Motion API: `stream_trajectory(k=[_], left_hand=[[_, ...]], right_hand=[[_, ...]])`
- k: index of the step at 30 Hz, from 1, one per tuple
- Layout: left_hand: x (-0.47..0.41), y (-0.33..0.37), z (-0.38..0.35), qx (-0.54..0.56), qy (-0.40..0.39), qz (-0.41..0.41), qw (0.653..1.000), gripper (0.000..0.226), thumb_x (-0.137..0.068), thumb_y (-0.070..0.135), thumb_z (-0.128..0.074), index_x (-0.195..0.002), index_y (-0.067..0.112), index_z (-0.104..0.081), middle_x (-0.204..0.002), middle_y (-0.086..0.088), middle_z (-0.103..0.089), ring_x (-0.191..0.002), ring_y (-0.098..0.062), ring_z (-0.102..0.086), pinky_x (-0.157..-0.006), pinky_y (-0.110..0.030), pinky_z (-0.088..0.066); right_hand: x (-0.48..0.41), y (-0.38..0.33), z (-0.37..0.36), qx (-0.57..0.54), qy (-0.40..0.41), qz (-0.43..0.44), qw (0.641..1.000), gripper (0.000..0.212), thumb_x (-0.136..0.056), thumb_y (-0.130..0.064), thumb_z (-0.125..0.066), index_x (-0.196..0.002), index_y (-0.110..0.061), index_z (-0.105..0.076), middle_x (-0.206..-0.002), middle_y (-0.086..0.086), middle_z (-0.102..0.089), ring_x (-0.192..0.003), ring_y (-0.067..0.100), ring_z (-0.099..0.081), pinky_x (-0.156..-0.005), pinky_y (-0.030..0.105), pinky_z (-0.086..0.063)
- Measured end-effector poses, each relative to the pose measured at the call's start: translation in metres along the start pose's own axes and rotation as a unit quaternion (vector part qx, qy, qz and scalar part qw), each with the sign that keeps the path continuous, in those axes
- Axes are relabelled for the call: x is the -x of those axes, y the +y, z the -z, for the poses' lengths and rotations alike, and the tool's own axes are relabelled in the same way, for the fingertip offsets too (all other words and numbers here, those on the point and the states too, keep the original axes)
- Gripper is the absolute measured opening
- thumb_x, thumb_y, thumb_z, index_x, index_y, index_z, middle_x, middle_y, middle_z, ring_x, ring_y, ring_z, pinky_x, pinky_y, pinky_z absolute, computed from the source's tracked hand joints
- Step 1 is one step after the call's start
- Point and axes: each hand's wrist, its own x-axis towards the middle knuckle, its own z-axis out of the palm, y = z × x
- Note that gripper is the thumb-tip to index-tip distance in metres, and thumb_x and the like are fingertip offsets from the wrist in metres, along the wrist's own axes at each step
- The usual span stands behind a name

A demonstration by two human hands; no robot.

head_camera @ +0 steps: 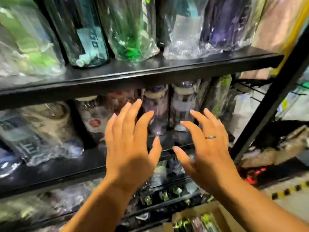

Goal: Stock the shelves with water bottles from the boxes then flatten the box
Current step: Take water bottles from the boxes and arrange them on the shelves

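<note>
left hand (128,148) and right hand (209,148), fingers spread, empty, before wrapped bottles (156,111) on black shelf (66,168)

place: shop or stockroom | evidence: black metal shelves (150,67) in tiers, packed with plastic-wrapped bottles (90,39) | cardboard box (215,209) of more bottles below | yellow-black tape (291,190) on floor (289,205)

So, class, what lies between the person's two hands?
Nothing; head view shows a bare gap between left hand and right hand, with a purple bottle on the shelf behind.
</note>
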Motion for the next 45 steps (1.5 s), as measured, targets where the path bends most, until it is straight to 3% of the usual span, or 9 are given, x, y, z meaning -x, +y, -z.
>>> stream_trajectory(k=[11, 15, 20, 24, 26, 35, 38, 42, 45], left_hand=[[0.178, 0.059, -0.134, 0.087, -0.336, 0.065, 0.936, 0.056, -0.084, 0.042, -0.057, -0.132, 0.015, -0.056, -0.145, -0.009, -0.052, -0.135, -0.029, -0.043, -0.116, -0.045, -0.023], [0.233, 0.087, -0.191, 0.084, -0.436, 0.092, 0.891, 0.063, -0.08, 0.036, -0.073, -0.136, 0.011, -0.055, -0.145, -0.013, -0.05, -0.134, -0.034, -0.044, -0.113, -0.047, -0.03], [0.312, 0.126, -0.261, 0.089, -0.539, 0.192, 0.815, 0.065, -0.089, 0.041, -0.057, -0.147, 0.015, -0.042, -0.154, -0.007, -0.037, -0.141, -0.032, -0.035, -0.116, -0.049, -0.032], [0.384, 0.152, -0.324, 0.058, -0.555, 0.265, 0.786, 0.056, -0.078, 0.037, -0.044, -0.125, 0.012, -0.06, -0.125, -0.014, -0.063, -0.111, -0.035, -0.059, -0.094, -0.044, -0.051], [0.42, 0.156, -0.351, 0.037, -0.595, 0.299, 0.745, 0.047, -0.082, 0.035, -0.05, -0.125, 0.016, -0.055, -0.121, -0.011, -0.061, -0.109, -0.033, -0.057, -0.088, -0.043, -0.05], [0.589, 0.132, -0.469, 0.086, -0.618, 0.386, 0.68, 0.063, -0.092, 0.032, -0.066, -0.146, 0.019, -0.036, -0.145, -0.008, -0.043, -0.13, -0.028, -0.044, -0.097, -0.036, -0.042], [0.633, 0.126, -0.492, 0.119, -0.61, 0.419, 0.663, 0.062, -0.093, 0.03, -0.066, -0.147, 0.023, -0.035, -0.145, -0.005, -0.044, -0.129, -0.025, -0.046, -0.093, -0.031, -0.042], [0.672, 0.112, -0.507, 0.103, -0.614, 0.434, 0.651, 0.059, -0.094, 0.031, -0.063, -0.146, 0.026, -0.035, -0.143, -0.005, -0.046, -0.129, -0.028, -0.047, -0.102, -0.043, -0.047], [0.688, 0.102, -0.512, 0.098, -0.612, 0.449, 0.644, 0.059, -0.093, 0.033, -0.063, -0.146, 0.024, -0.038, -0.143, -0.004, -0.047, -0.13, -0.027, -0.047, -0.108, -0.047, -0.044]], right_hand=[[0.191, 0.103, -0.077, 0.067, -0.238, -0.181, 0.952, 0.061, -0.083, -0.043, -0.068, -0.136, -0.016, -0.054, -0.145, 0.017, -0.044, -0.136, 0.039, -0.039, -0.106, 0.058, -0.036], [0.248, 0.155, -0.109, 0.053, -0.297, -0.216, 0.929, 0.061, -0.086, -0.048, -0.057, -0.136, -0.012, -0.055, -0.141, 0.02, -0.047, -0.13, 0.037, -0.038, -0.108, 0.055, -0.033], [0.32, 0.224, -0.157, 0.065, -0.43, -0.256, 0.863, 0.069, -0.087, -0.049, -0.052, -0.147, -0.016, -0.043, -0.15, 0.019, -0.04, -0.134, 0.041, -0.038, -0.112, 0.053, -0.028], [0.373, 0.278, -0.213, 0.031, -0.539, -0.264, 0.8, 0.074, -0.093, -0.054, -0.055, -0.152, -0.025, -0.023, -0.158, 0.011, -0.026, -0.141, 0.032, -0.029, -0.115, 0.046, -0.024], [0.404, 0.3, -0.25, 0.013, -0.568, -0.272, 0.776, 0.075, -0.092, -0.054, -0.057, -0.151, -0.024, -0.023, -0.157, 0.011, -0.028, -0.14, 0.034, -0.031, -0.114, 0.049, -0.028], [0.559, 0.353, -0.468, -0.132, -0.59, -0.431, 0.67, 0.092, -0.088, -0.04, -0.071, -0.156, -0.014, -0.015, -0.158, 0.016, -0.025, -0.143, 0.034, -0.031, -0.112, 0.036, -0.031], [0.605, 0.36, -0.53, -0.152, -0.575, -0.466, 0.655, 0.102, -0.085, -0.04, -0.075, -0.156, -0.011, -0.009, -0.159, 0.017, -0.023, -0.142, 0.036, -0.032, -0.112, 0.037, -0.037], [0.646, 0.368, -0.582, -0.208, -0.545, -0.519, 0.625, 0.098, -0.083, -0.028, -0.079, -0.155, -0.011, -0.014, -0.154, 0.014, -0.033, -0.126, 0.035, -0.05, -0.097, 0.035, -0.052], [0.665, 0.372, -0.593, -0.184, -0.545, -0.51, 0.64, 0.106, -0.079, -0.028, -0.083, -0.155, -0.012, -0.011, -0.151, 0.015, -0.036, -0.13, 0.034, -0.047, -0.104, 0.041, -0.045]])
